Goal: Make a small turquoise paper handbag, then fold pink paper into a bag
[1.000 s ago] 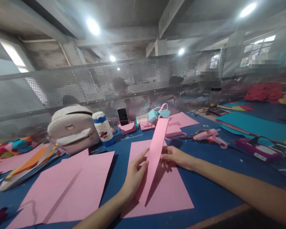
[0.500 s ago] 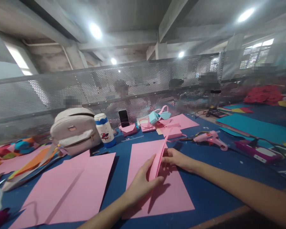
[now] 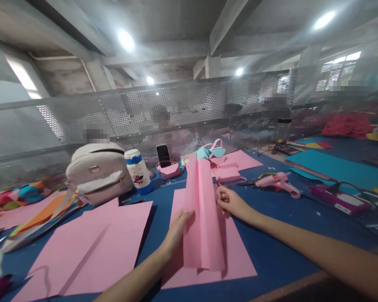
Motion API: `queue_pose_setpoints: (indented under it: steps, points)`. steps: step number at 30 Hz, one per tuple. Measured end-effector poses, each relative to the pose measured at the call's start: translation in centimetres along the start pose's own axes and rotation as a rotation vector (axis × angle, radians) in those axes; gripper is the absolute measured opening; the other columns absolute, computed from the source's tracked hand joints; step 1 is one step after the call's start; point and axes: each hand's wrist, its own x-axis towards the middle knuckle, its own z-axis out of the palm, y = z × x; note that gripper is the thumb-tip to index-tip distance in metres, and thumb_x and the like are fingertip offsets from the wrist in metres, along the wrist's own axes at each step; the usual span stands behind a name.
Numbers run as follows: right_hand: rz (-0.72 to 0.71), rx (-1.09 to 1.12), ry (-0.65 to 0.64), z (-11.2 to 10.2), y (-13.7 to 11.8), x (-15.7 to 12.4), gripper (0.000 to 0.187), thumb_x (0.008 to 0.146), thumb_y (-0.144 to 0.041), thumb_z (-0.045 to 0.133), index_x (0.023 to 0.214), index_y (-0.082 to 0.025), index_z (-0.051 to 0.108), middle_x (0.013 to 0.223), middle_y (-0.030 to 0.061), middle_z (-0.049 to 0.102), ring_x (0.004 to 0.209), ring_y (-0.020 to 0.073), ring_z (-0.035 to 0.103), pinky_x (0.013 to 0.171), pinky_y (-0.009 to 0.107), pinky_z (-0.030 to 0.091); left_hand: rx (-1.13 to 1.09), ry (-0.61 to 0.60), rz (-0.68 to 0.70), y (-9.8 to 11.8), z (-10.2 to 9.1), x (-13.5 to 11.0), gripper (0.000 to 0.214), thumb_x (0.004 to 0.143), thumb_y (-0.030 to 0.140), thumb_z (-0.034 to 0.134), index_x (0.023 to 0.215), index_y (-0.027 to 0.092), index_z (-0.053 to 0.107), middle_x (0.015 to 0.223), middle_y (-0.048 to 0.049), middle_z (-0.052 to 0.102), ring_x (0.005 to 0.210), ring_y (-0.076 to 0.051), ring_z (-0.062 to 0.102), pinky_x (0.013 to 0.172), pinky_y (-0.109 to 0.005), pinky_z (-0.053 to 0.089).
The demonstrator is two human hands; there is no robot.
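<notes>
A folded pink sheet of paper (image 3: pixel 204 222) stands lengthwise in front of me, creased down its middle and raised over a flat pink sheet (image 3: pixel 239 260). My left hand (image 3: pixel 176 235) grips its left edge, thumb on the near face and the other fingers hidden behind. At its right edge is my right hand (image 3: pixel 228 201), with fingers curled and pinched against the paper. Beyond it sit a small pink paper bag (image 3: pixel 169 171) and a light-blue paper piece (image 3: pixel 203 154).
Larger pink sheets (image 3: pixel 97 247) lie to the left, before a pale backpack (image 3: pixel 97 172) and a bottle (image 3: pixel 138 172). On the right are a pink glue gun (image 3: pixel 279 184), a purple device (image 3: pixel 340 199) and blue sheets (image 3: pixel 340 167). A perforated metal screen (image 3: pixel 189 109) runs behind.
The folded pink paper has turned from edge-on to facing me, its creased panels spread apart. My left hand has moved left to its left edge; my right hand stays at the right.
</notes>
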Motion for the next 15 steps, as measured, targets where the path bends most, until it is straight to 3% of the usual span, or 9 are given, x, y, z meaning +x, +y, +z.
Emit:
queue_pose_setpoints:
  steps: [4,7,11,15]
  points:
    - [-0.139,-0.173,-0.001,0.3,-1.1,-1.0,0.016,0.070,-0.017,0.064,0.072,-0.021,0.049,0.062,-0.0049,0.054,0.057,0.0117,0.048,0.053,0.023,0.034,-0.055,-0.189,-0.007,-0.4,0.5,0.1,0.043,0.072,0.042,0.075,0.103,0.013,0.070,0.098,-0.0135,0.074,0.088,-0.029,0.071,0.076,-0.036,0.056]
    - [-0.185,-0.245,-0.042,0.6,-1.8,-1.5,0.014,0.071,-0.012,0.061,0.079,-0.021,0.054,0.066,-0.0030,0.059,0.058,0.0129,0.051,0.054,0.024,0.035,-0.064,-0.229,0.050,-0.7,0.6,0.6,0.046,0.067,0.038,0.081,0.104,0.013,0.070,0.102,-0.0130,0.074,0.094,-0.029,0.070,0.080,-0.034,0.056]
    - [-0.239,-0.272,0.017,0.6,-2.0,-1.6,0.019,0.080,-0.012,0.053,0.096,-0.020,0.055,0.086,0.0025,0.064,0.069,0.0151,0.058,0.060,0.025,0.042,-0.028,-0.145,0.109,-1.3,-0.1,1.6,0.049,0.060,0.031,0.086,0.101,0.012,0.069,0.100,-0.0125,0.074,0.091,-0.030,0.070,0.077,-0.033,0.057]
    - [-0.451,-0.308,0.082,0.1,-2.3,-1.8,0.040,0.087,-0.014,0.049,0.126,-0.022,0.048,0.122,0.0104,0.056,0.108,0.0216,0.056,0.083,0.032,0.048,0.026,-0.003,0.141,-1.4,-0.9,2.2,0.050,0.064,0.034,0.085,0.105,0.012,0.067,0.103,-0.0149,0.074,0.091,-0.029,0.071,0.076,-0.034,0.057]
